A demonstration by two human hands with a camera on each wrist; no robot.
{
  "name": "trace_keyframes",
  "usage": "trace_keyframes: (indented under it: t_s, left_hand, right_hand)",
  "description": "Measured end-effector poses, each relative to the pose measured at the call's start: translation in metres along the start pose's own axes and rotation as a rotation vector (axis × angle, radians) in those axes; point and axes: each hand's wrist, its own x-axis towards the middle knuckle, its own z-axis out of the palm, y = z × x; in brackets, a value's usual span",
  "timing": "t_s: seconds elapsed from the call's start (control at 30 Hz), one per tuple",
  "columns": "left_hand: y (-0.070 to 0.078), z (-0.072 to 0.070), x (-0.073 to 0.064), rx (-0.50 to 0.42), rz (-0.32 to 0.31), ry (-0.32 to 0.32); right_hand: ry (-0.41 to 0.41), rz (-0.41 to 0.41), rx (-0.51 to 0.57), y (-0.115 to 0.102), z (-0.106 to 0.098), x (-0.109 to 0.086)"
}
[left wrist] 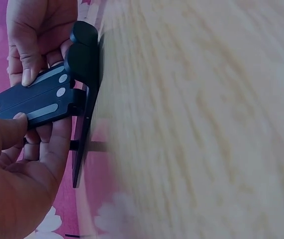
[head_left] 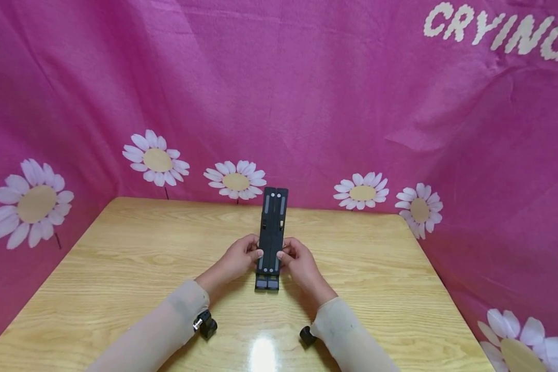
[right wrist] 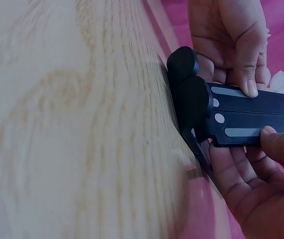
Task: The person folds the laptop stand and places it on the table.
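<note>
A black folding laptop stand (head_left: 272,227) with grey pad strips and round light dots stands tilted up in the middle of the wooden table. Its two long arms lie side by side, and its base feet (head_left: 267,283) are near the tabletop at the front. My left hand (head_left: 242,253) pinches the stand's left edge, thumb on the upper face and fingers underneath. On the opposite edge my right hand (head_left: 302,261) grips it the same way. In the left wrist view, rounded end lips (left wrist: 82,59) stick up beside the base.
The wooden table (head_left: 167,232) spreads out around both hands. A pink cloth (head_left: 279,103) with white daisies hangs behind and at the sides. Black wrist devices (head_left: 207,325) are strapped at both sleeves.
</note>
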Motion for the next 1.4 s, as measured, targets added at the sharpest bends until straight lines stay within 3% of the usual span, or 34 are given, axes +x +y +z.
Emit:
trace_keyframes:
  t_s: [0.4,0.73,0.97,1.13,1.4]
  left_hand:
    - [-0.001,0.001,-0.001,-0.006,0.024,0.063]
    - [0.001,0.003,-0.014,0.025,0.026,0.141]
    - [-0.003,0.005,-0.032,0.069,0.053,0.139]
    - [-0.006,0.01,-0.042,0.097,0.052,0.114]
    - [-0.012,0.02,-0.047,0.144,0.057,0.065]
  right_hand:
    - [-0.171,-0.003,-0.01,0.001,-0.021,0.01]
    - [-0.295,-0.104,-0.363,-0.022,-0.053,0.021]
    - [-0.302,-0.203,-0.488,-0.052,-0.082,0.042]
    - [-0.273,-0.248,-0.503,-0.075,-0.096,0.062]
    - [-0.331,-0.293,-0.589,-0.1,-0.089,0.082]
